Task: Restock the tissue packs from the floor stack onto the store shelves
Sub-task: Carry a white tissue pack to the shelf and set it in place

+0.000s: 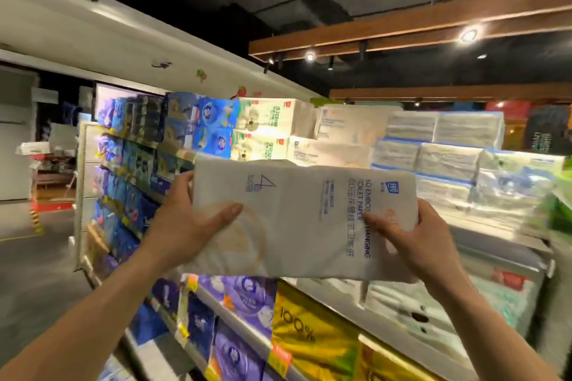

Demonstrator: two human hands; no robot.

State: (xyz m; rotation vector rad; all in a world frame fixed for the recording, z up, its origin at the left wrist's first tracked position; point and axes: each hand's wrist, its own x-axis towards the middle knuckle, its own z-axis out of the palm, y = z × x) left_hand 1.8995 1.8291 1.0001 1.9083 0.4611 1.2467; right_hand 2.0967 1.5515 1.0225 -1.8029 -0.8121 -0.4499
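I hold a large white tissue pack (303, 219) with blue print raised in front of the shelves, lying on its side. My left hand (188, 223) grips its left end, thumb laid across the front. My right hand (411, 241) grips its right end, thumb on the front and fingers behind. Just beyond the pack, matching white packs (328, 148) are stacked on the top shelf. The floor stack is out of view.
Clear-wrapped tissue bundles (445, 151) are piled to the right on the top. Blue packs (213, 124) and cream packs (266, 127) fill the upper left. Purple packs (244, 294) and a yellow pack (312, 331) sit on lower shelves. An aisle floor (34, 260) lies left.
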